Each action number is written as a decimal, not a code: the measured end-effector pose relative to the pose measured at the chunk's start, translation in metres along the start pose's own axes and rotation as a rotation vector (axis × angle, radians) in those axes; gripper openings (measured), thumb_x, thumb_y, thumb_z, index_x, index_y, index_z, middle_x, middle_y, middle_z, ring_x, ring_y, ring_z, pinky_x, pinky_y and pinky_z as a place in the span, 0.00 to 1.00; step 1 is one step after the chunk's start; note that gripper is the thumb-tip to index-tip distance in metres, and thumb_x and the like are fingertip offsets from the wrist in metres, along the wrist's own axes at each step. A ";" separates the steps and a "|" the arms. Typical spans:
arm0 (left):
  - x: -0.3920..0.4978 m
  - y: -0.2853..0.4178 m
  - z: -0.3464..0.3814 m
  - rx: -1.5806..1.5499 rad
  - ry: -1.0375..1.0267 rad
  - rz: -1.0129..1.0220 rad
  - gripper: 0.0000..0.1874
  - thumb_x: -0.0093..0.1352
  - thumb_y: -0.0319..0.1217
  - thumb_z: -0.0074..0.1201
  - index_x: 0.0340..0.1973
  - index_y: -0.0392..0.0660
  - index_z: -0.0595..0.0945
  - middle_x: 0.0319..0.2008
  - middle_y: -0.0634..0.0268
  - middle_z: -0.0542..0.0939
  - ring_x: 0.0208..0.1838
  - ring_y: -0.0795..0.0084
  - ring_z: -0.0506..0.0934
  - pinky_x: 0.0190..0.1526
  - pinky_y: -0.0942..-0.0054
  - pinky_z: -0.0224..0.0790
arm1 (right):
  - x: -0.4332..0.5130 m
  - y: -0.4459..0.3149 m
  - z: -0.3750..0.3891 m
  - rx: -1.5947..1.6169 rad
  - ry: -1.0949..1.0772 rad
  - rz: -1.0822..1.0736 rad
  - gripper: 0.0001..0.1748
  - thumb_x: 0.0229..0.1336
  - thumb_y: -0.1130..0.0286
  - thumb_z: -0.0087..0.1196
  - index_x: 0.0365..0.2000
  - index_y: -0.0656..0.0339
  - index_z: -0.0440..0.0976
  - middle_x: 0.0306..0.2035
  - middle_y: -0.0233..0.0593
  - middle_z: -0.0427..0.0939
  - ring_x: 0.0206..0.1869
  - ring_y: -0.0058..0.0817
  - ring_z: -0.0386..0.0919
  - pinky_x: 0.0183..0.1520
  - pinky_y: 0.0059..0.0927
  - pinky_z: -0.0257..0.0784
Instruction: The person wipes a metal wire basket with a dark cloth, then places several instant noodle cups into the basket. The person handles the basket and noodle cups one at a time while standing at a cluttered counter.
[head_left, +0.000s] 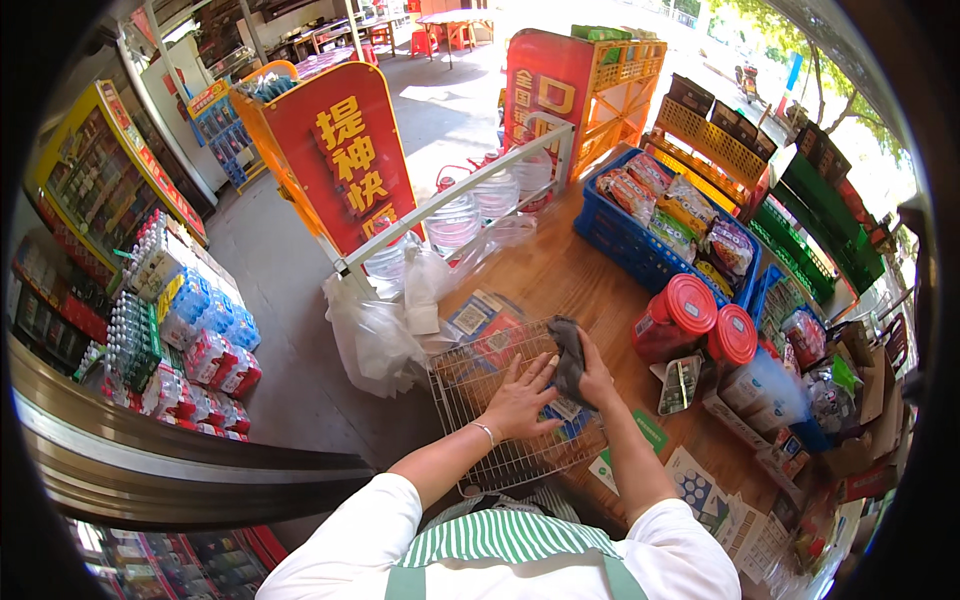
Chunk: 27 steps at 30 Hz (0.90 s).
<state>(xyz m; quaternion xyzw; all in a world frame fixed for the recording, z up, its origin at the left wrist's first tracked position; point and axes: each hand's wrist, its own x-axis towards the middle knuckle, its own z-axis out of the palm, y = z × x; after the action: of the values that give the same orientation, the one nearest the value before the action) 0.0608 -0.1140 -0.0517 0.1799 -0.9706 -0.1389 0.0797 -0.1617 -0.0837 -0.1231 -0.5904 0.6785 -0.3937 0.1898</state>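
A metal wire rack (495, 454) lies over the front left part of the wooden table (555, 262), overhanging its edge. My right hand (596, 375) grips a dark grey cloth (568, 349) at the rack's right side. Flat on the wires, fingers spread, rests my left hand (521, 401); its fingertips come close to the cloth, and whether they touch it I cannot tell. Through the grid show printed sheets with codes (474, 318) on the tabletop.
White plastic bags (375, 341) hang at the table's left corner, by a white metal frame (457, 199). Rightward stand red-lidded tubs (679, 315), a blue crate of packaged snacks (637, 240) and a small clear-sided box (680, 384). Bottled drink packs (202, 307) are stacked on the floor.
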 end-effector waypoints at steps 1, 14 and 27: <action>-0.002 -0.001 0.002 -0.025 0.016 -0.011 0.34 0.63 0.60 0.50 0.54 0.47 0.80 0.73 0.49 0.55 0.78 0.54 0.45 0.72 0.39 0.28 | 0.000 0.011 0.014 0.200 0.130 -0.123 0.31 0.65 0.69 0.51 0.67 0.55 0.59 0.56 0.40 0.76 0.55 0.33 0.75 0.57 0.32 0.70; 0.013 0.004 0.005 0.112 0.058 0.047 0.39 0.64 0.62 0.47 0.68 0.59 0.67 0.74 0.52 0.55 0.78 0.53 0.47 0.73 0.41 0.24 | 0.003 0.050 0.009 0.779 0.060 0.325 0.25 0.63 0.72 0.54 0.60 0.63 0.68 0.52 0.34 0.77 0.51 0.23 0.73 0.54 0.24 0.70; 0.012 0.012 0.004 0.139 0.047 0.036 0.40 0.63 0.62 0.48 0.68 0.60 0.67 0.72 0.49 0.57 0.77 0.52 0.48 0.73 0.43 0.26 | -0.087 0.021 -0.021 0.695 0.081 0.315 0.25 0.62 0.74 0.47 0.60 0.63 0.66 0.55 0.39 0.76 0.56 0.26 0.72 0.60 0.27 0.65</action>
<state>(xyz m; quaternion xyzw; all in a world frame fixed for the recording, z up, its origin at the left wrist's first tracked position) 0.0450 -0.1069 -0.0504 0.1707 -0.9788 -0.0653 0.0923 -0.1701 0.0051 -0.1442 -0.3632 0.5940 -0.5893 0.4099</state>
